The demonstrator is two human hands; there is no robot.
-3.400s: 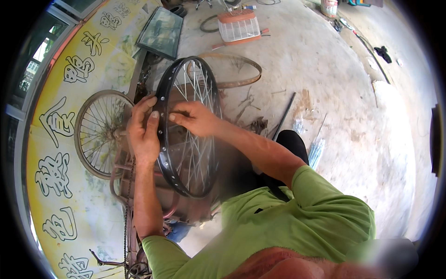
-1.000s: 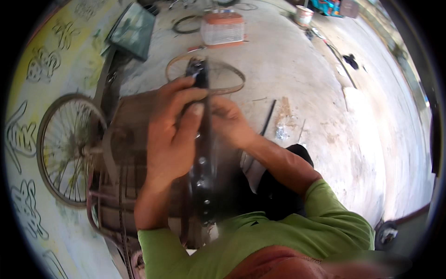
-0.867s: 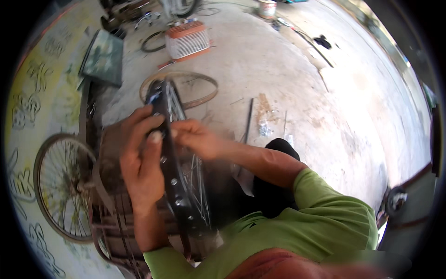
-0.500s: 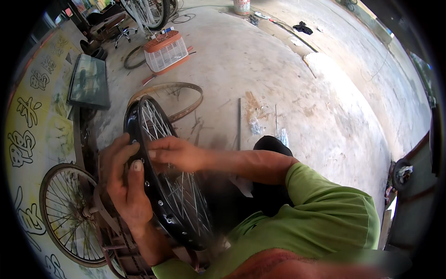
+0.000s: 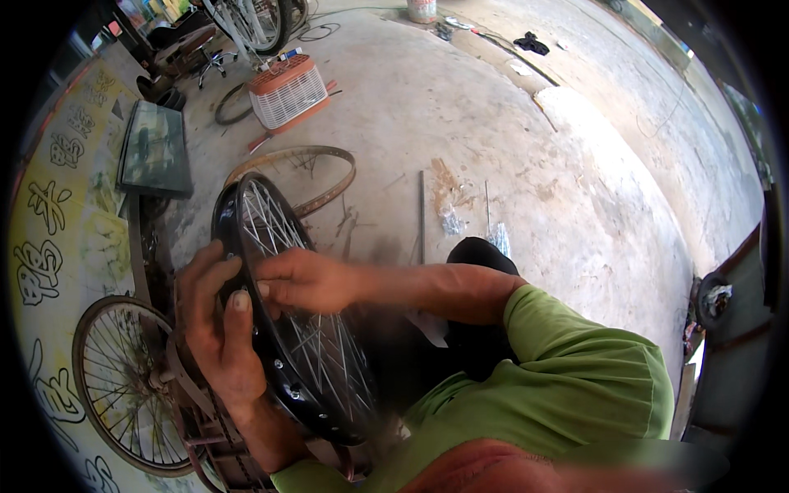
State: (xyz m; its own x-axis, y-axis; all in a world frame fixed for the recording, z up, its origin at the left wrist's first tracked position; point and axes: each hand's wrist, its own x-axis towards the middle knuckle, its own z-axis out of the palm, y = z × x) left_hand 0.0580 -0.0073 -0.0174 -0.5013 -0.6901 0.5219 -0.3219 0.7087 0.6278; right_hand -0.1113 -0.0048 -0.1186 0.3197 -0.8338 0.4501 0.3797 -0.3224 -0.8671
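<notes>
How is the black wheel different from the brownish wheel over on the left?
The black wheel looks glossy and has no tyre; the brownish wheel looks dull and wears one.
The left hand and right hand touch the black wheel; neither touches the brownish wheel.
Both are round, with lots of thin spokes.

Straight ahead, passage is barred by the black-rimmed wheel (image 5: 285, 380) and narrowed by its crossing spokes (image 5: 329, 357); leftward, it is blocked by the tyred wheel (image 5: 154, 378). Right of the raised knee (image 5: 483, 253), broad room is left over the concrete floor (image 5: 583, 246).
</notes>
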